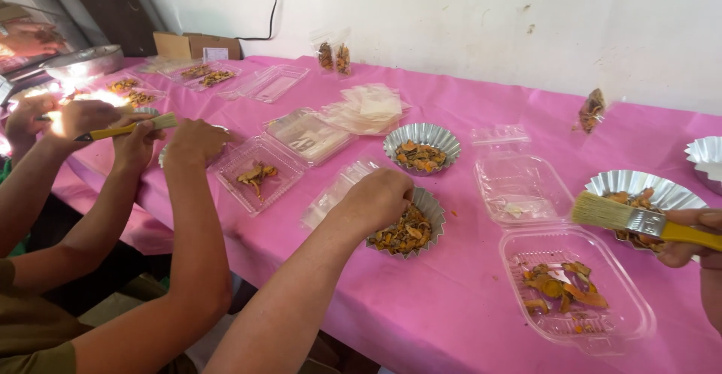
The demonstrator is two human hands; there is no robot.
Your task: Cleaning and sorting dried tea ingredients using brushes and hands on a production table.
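Note:
My left hand (374, 199) reaches into a fluted foil tray (434, 207) of dried orange-brown pieces (404, 236). Its fingertips are buried among the pieces, so a grip cannot be made out. My right hand (690, 253) at the right edge holds a flat brush (604, 212) with a yellow handle and pale bristles. The brush hovers over a second foil tray (638, 182) holding similar pieces. Just below it lies an open clear plastic box (519, 244) with several pieces inside.
A pink cloth (451, 299) covers the table. A third foil tray (421, 135), a stack of clear bags (368, 107), clear plastic boxes (259, 171) and filled packets (335, 58) lie about. To the left, other people's hands (192, 143) work, one holding a brush (128, 128).

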